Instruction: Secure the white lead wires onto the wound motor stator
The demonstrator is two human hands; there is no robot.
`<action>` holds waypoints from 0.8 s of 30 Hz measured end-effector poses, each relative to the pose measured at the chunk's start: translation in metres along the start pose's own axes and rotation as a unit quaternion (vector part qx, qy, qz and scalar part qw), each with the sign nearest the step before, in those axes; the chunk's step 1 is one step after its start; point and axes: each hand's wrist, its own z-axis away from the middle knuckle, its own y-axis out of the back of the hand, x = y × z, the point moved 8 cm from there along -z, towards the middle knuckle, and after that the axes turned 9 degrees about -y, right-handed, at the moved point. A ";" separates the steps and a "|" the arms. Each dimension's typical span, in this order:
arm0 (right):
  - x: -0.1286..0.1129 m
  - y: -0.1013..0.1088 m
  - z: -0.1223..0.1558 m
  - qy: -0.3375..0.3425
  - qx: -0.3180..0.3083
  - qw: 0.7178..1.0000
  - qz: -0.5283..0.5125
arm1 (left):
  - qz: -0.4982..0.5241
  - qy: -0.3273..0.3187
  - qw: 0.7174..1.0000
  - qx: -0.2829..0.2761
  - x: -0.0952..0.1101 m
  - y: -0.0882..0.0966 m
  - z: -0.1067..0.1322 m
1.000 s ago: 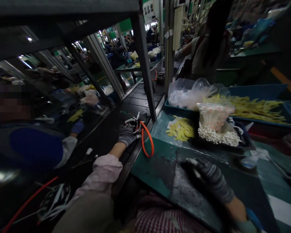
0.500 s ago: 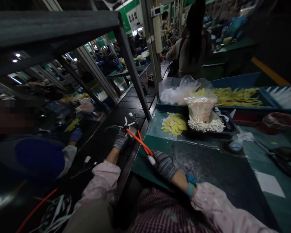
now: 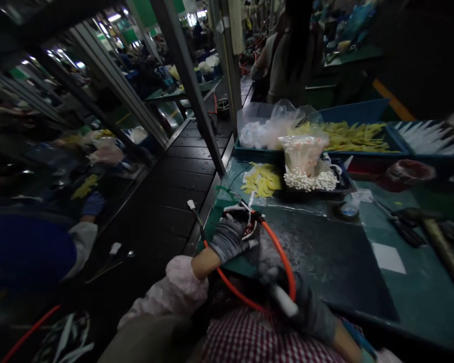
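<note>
Orange cable [image 3: 283,256] looks springy, stiff-ish; wired part [image 3: 245,218] sits over counter's [image 3: 427,282] L side, prob. the heavier end, leads [image 3: 251,199] fragile. My L hand [image 3: 229,239] grips the part; best hold's the body, not leads. My R hand [image 3: 306,307]'s by the cable, blurred; can't tell if gripping.

The left hand [image 3: 230,239] and right hand [image 3: 312,308] wear grey gloves [image 3: 224,244] with lighter and darker stripes, the left thumb [image 3: 250,244] ending in a paler tip. Pale pink sleeves [image 3: 183,282] puff out in soft folds, with greyish-olive cloth [image 3: 147,340] further up the left arm. A dark-red-and-white checked garment [image 3: 245,340] covers the front, and a blue band [image 3: 353,333] shows at the right wrist
</note>
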 end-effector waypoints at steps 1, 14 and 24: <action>0.016 0.012 0.009 -0.041 0.019 0.998 -0.035 | -0.006 0.000 1.000 -0.013 0.012 -0.006 -0.003; 0.021 0.085 -0.002 0.120 0.164 0.925 0.321 | 0.005 -0.270 0.962 -0.049 0.032 0.034 0.030; 0.002 0.019 -0.091 0.288 -0.121 0.871 0.378 | -0.048 -0.362 0.929 -0.063 0.006 0.031 0.008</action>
